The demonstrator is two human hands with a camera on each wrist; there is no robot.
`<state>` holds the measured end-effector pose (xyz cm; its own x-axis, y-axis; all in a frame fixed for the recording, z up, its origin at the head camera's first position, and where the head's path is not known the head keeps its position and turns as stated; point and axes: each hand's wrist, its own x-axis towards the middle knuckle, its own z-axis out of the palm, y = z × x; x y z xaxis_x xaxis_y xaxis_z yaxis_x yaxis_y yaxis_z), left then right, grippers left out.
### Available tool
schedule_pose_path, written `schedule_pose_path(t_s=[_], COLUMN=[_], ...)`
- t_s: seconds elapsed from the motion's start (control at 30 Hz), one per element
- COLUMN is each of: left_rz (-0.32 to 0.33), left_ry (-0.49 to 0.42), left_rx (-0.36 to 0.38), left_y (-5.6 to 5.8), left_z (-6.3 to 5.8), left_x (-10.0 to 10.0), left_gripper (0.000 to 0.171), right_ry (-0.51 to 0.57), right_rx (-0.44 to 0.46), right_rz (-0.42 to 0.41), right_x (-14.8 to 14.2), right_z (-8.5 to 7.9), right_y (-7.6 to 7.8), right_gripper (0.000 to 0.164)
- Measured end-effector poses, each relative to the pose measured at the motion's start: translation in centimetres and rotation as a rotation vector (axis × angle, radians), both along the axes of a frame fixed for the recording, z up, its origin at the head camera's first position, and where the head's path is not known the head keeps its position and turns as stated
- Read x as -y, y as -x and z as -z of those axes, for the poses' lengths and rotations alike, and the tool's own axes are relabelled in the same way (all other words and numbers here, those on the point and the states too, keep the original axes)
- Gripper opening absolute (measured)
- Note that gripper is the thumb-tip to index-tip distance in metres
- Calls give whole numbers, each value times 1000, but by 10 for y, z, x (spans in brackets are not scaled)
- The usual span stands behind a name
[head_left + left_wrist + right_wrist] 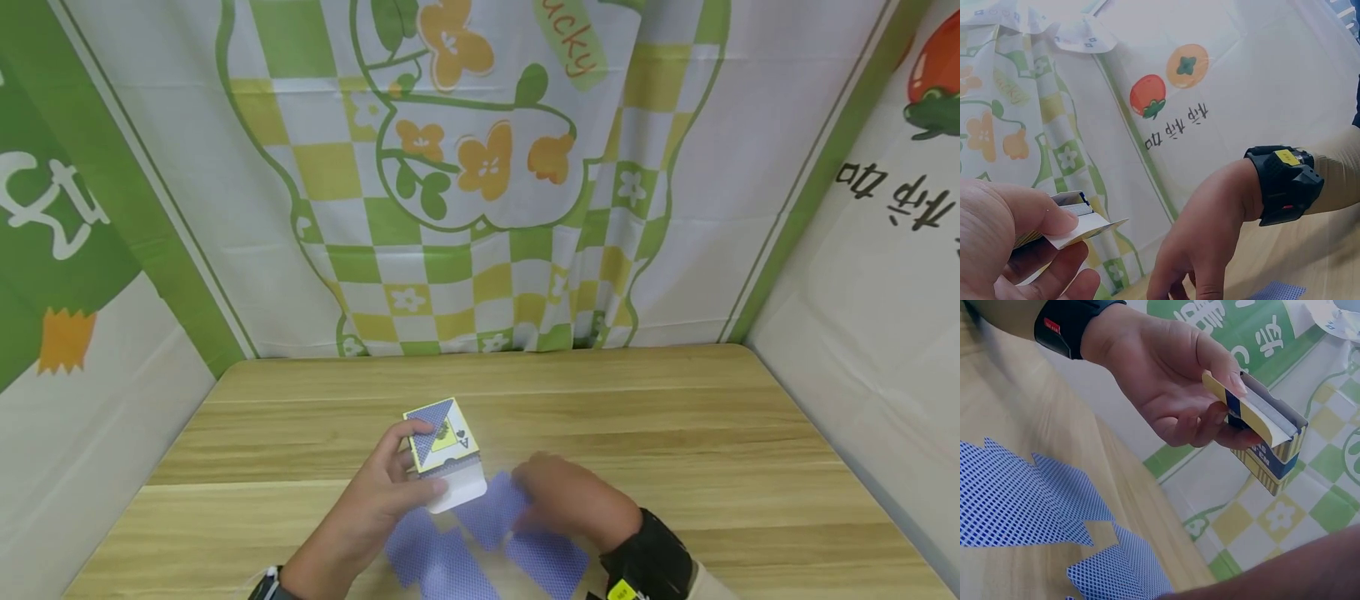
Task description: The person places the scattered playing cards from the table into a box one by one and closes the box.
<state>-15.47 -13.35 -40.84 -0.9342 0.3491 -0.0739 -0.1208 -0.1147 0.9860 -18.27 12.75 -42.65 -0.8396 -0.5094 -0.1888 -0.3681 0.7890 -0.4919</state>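
My left hand point(386, 479) holds a playing card box point(444, 433), thumb on its front side. The box is blue, yellow and white with an ace printed on it, and its white flap point(461, 487) stands open. A pale edge of contents point(1266, 409) shows inside the box in the right wrist view. Just right of the box, my right hand point(573, 498) is bent down over the blue-backed playing cards point(457, 571) on the table. Motion blurs its fingers in the head view, and the left wrist view cuts off their tips, so whether they pinch a card is hidden.
The cards lie face down, spread and partly overlapping near the front edge of the wooden table point(637, 408). A printed curtain point(480, 275) hangs behind the table, with cloth walls at left and right. A black wrist band point(648, 554) sits on the right wrist.
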Motion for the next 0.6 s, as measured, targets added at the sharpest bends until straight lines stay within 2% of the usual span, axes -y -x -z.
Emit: schedule_pose_path(t_s=[0.17,0.37,0.47,0.6], left_rz=[16,17,16,11], left_ry=[-20,-51,-45,-26], left_rx=[-9,-19,-24,-14], left_y=[-1,-3,-2,-2], left_z=[0,1,2,2], left_x=[-1,-2,-2,-2], left_gripper=[69,64,64,66], right_ry=[48,92,111,51], right_rx=[-7,-179,-235,-335], right_rz=[-97,-267,-295,-340], right_x=[6,19,24,32], right_z=[5,22,29,34], right_y=[-1,-1,-6,-15], right_gripper=[44,51,65,70])
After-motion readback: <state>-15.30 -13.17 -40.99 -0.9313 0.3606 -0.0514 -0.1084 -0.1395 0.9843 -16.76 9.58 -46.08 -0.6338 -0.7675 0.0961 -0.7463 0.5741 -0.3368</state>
